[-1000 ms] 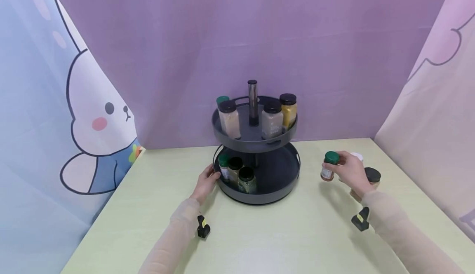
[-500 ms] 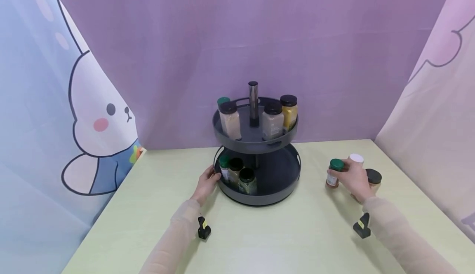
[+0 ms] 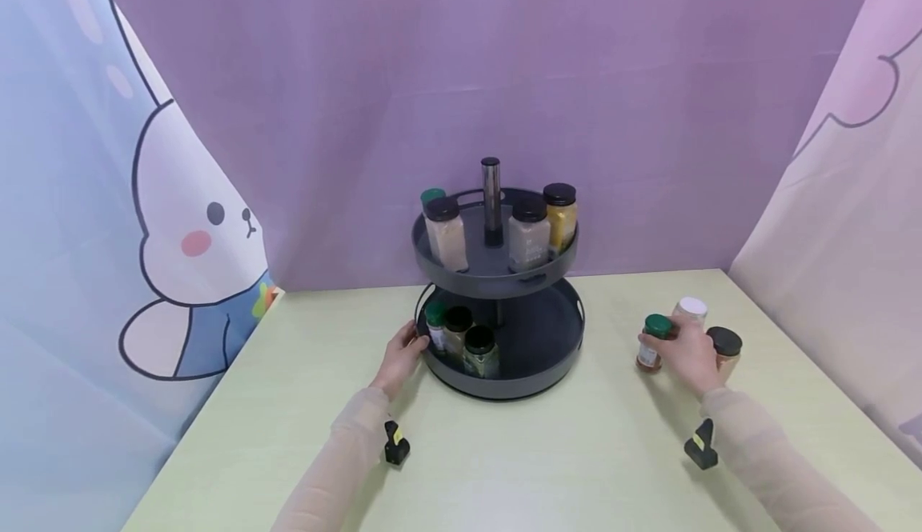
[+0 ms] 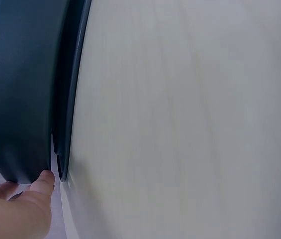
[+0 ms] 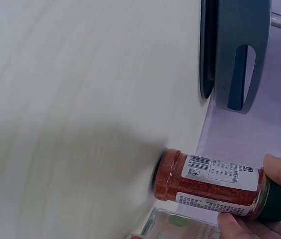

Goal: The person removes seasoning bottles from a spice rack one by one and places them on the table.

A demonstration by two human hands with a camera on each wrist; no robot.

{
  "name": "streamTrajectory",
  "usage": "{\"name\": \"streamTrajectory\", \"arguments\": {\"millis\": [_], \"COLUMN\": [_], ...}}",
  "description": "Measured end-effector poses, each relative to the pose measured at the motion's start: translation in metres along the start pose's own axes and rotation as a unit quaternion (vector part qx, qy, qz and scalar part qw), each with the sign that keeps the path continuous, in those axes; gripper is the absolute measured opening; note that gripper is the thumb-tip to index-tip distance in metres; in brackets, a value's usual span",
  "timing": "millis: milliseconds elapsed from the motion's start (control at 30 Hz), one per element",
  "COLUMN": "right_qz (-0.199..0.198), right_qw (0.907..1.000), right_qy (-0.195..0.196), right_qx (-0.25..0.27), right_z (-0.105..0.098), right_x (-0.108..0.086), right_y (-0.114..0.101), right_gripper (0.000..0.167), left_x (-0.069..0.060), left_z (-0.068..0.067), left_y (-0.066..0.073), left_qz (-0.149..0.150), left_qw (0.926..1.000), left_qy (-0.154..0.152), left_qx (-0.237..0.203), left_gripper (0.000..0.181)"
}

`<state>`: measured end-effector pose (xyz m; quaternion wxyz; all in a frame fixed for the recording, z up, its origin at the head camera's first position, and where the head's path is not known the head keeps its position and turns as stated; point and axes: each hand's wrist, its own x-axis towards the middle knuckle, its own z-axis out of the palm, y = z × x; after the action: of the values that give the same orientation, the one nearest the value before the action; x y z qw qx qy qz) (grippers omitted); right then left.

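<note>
Right of the two-tier rack, the green-lidded jar is clamped in the fingers of the right hand, having been brought lower and farther out; the rack's left edge is still gripped by the fingers of the left hand.

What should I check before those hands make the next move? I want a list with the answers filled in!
1. Right hand grips the red spice jar: ok.
2. Jar's green lid is on: ok.
3. Left hand holds the lower tray: ok.
4. Lower tray has bare space on its right side: ok.
5. Red spice jar is lifted off the table: cannot tell.
6. Right hand isn't touching the white-lidded jar: cannot tell.
</note>
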<state>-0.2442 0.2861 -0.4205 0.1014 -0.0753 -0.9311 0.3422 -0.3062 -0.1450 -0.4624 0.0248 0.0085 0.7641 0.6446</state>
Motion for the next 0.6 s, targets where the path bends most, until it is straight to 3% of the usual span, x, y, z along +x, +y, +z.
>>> {"name": "streamTrajectory", "arguments": {"millis": [233, 600], "right_qz": [0.025, 0.051], "right_qw": [0.9997, 0.9984], "right_qy": [0.0, -0.008], "right_qx": [0.007, 0.024], "right_z": [0.0014, 0.0017], "right_x": [-0.0012, -0.0023], "right_y": [0.0014, 0.0005], "right_gripper": [0.049, 0.061], "left_x": [-0.0004, -0.0013], "left_z": [0.0017, 0.0011], "left_y": [0.0013, 0.0012], "left_qz": [0.004, 0.007], "left_qw": [1.0, 0.9999], "left_qy": [0.002, -0.004], "left_qx": [0.0, -0.011], "left_gripper": [0.055, 0.056]}}
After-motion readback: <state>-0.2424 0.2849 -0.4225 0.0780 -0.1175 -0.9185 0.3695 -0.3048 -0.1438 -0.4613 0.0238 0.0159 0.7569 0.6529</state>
